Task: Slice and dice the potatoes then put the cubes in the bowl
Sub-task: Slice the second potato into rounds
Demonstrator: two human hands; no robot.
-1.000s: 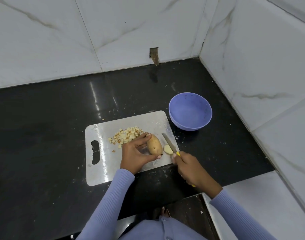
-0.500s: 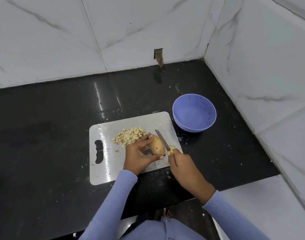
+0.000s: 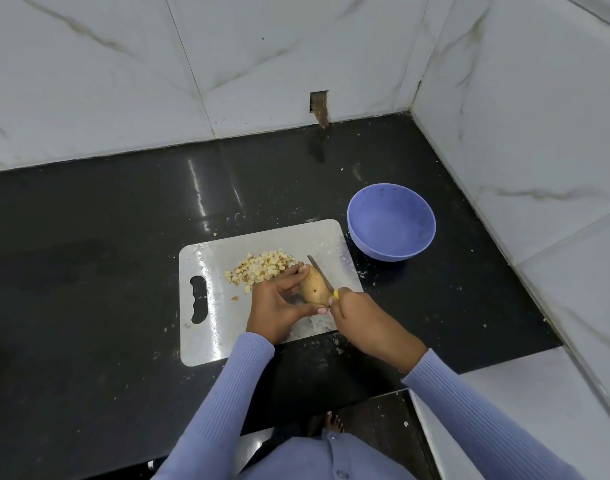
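Note:
A brown potato [image 3: 314, 285] lies on the white cutting board [image 3: 206, 327]. My left hand [image 3: 277, 308] grips it from the left between fingers and thumb. My right hand [image 3: 364, 322] grips a knife [image 3: 320, 274] with a yellow handle. Its blade rests against the right side of the potato, tip pointing away from me. A pile of several potato cubes [image 3: 260, 268] sits on the board just left of the potato. The purple bowl [image 3: 391, 221] stands to the right of the board with nothing in it.
The board lies on a black countertop [image 3: 106, 237] with white marble walls behind and to the right. Small potato crumbs are scattered around the board. A white ledge [image 3: 504, 382] meets the counter at the lower right.
The knife has moved left from beside the cut slice onto the potato's right side. The slice seen earlier is hidden behind my right hand. The left hand keeps its hold.

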